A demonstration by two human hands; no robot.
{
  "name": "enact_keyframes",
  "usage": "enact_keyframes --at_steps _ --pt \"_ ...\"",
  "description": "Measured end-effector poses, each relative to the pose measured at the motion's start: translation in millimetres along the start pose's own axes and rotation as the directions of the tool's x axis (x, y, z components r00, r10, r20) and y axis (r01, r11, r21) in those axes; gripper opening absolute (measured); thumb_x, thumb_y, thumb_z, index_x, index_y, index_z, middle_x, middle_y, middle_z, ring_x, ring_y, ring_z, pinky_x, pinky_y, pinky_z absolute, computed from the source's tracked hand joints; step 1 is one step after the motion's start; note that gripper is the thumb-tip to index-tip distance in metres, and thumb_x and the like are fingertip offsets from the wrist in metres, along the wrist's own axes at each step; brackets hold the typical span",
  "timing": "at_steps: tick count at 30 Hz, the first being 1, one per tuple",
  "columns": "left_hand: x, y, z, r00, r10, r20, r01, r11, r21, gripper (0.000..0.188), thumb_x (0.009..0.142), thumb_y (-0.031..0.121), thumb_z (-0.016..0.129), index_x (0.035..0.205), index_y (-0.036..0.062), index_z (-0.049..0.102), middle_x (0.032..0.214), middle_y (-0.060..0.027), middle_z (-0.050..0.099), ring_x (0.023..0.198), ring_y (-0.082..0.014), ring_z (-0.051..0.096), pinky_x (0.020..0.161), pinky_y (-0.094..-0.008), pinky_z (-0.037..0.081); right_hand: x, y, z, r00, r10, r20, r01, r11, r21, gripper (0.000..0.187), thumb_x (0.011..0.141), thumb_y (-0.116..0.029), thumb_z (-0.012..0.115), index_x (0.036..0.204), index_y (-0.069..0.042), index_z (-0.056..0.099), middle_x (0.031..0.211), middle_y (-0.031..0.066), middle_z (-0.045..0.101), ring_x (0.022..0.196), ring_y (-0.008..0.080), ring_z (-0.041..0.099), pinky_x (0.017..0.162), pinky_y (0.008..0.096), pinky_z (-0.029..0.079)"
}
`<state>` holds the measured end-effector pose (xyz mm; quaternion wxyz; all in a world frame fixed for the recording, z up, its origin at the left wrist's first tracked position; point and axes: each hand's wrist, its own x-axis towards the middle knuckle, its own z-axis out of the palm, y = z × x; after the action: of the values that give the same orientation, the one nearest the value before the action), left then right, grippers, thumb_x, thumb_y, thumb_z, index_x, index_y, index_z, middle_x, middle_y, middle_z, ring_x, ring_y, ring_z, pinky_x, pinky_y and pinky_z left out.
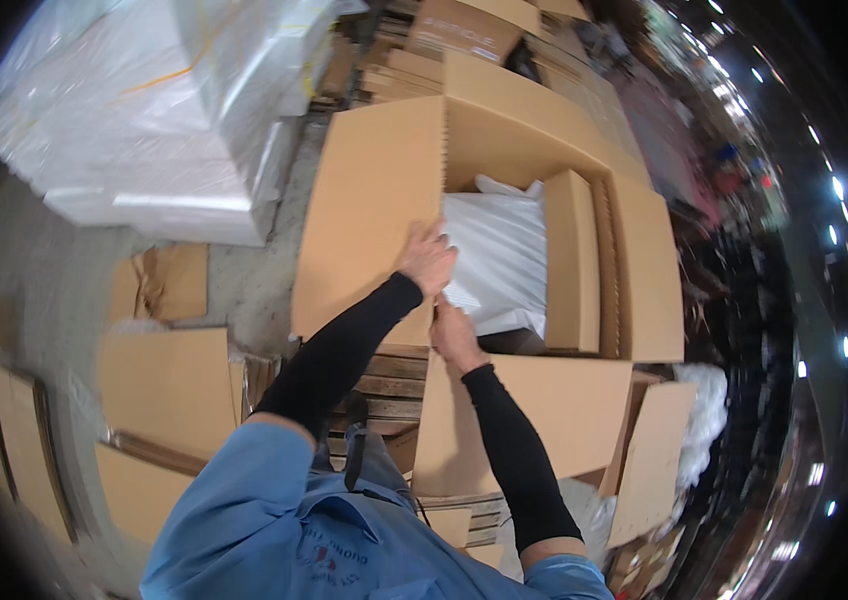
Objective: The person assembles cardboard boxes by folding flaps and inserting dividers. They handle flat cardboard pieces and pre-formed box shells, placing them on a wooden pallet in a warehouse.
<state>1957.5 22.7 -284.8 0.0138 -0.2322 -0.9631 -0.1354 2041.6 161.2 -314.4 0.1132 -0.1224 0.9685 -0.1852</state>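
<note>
A large cardboard box (526, 145) stands in front of me with its flaps folded outward. Inside lies an object wrapped in white sheeting (497, 250), with a long cardboard piece (572, 265) along its right side. My left hand (429, 259) is at the box's left edge, its fingers bent over the crease of the left flap (369, 200) beside the white wrapping. Just below it, my right hand (456, 335) is at the near left corner, above the near flap (534, 410). The right fingertips are hidden by the box edge and the left hand.
A big stack in clear plastic film (159, 130) stands at the far left. Flat cardboard sheets (164, 385) lie on the left floor. A wooden pallet (389, 385) shows near my feet. More cartons (464, 30) stand behind the box, and bubbly clear plastic (704, 420) lies at right.
</note>
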Motion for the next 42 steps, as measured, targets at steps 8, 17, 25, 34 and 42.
enact_keyframes --at_steps 8,17,25,34,42 --pt "-172.5 -4.2 45.0 0.826 -0.125 -0.55 -0.073 0.943 -0.324 0.027 0.086 0.026 0.068 0.109 0.0113 0.068 0.147 -0.0186 0.047 0.14 -0.0354 0.04 0.116 -0.052 0.031 -20.9 11.9 9.6 0.98 0.075 -0.186 0.06 0.775 0.629 0.048 0.105 -0.013 0.046 0.147 0.008 0.038 0.138 0.0221 0.056 0.124 0.0276 0.056 0.109 0.0373 0.041" --pt "-750.9 120.0 168.9 -0.554 -0.805 0.212 0.739 -0.593 -0.32 0.034 0.086 0.03 0.069 0.108 0.0042 0.066 0.098 -0.0221 0.069 0.096 -0.0431 0.066 0.084 -0.0524 0.052 18.3 -10.3 6.7 0.845 -0.27 -0.462 0.393 0.899 0.193 0.047 0.103 -0.02 0.056 0.141 0.007 0.048 0.135 0.0227 0.057 0.12 0.0305 0.059 0.102 0.0396 0.049" --pt "-808.9 284.9 331.6 -0.643 -0.551 0.532 0.379 -0.832 -0.404 0.041 0.082 0.03 0.069 0.108 -0.0008 0.062 0.099 -0.0274 0.068 0.097 -0.0458 0.065 0.085 -0.0545 0.052 -109.0 -263.5 153.7 0.756 -0.647 -0.097 0.581 0.597 0.553 0.037 0.1 -0.012 0.06 0.134 0.002 0.056 0.127 0.0156 0.063 0.112 0.0247 0.063 0.094 0.0361 0.052" --pt "-744.9 253.3 374.3 -0.559 -0.461 0.689 0.438 -0.87 -0.228 0.053 0.081 0.037 0.074 0.122 0.0063 0.058 0.145 -0.0247 0.043 0.128 -0.044 0.047 0.096 -0.0566 0.049 -326.2 -312.7 713.4 0.033 -0.173 0.984 -0.003 0.985 0.174 0.051 0.093 -0.024 0.071 0.134 0.002 0.053 0.098 0.009 0.064 0.076 0.0157 0.062 0.055 0.0296 0.052" --pt "-774.4 282.6 398.6 -0.657 -0.431 0.619 0.23 -0.896 -0.38 0.041 0.081 0.034 0.074 0.104 0.0012 0.063 0.139 -0.0203 0.052 0.12 -0.0414 0.054 0.093 -0.0506 0.051 -463.0 -291.5 1010.2 0.51 -0.259 0.82 -0.094 0.931 0.353 0.059 0.085 -0.017 0.075 0.132 0.002 0.046 0.096 0.0104 0.06 0.071 0.0159 0.056 0.055 0.0328 0.048"
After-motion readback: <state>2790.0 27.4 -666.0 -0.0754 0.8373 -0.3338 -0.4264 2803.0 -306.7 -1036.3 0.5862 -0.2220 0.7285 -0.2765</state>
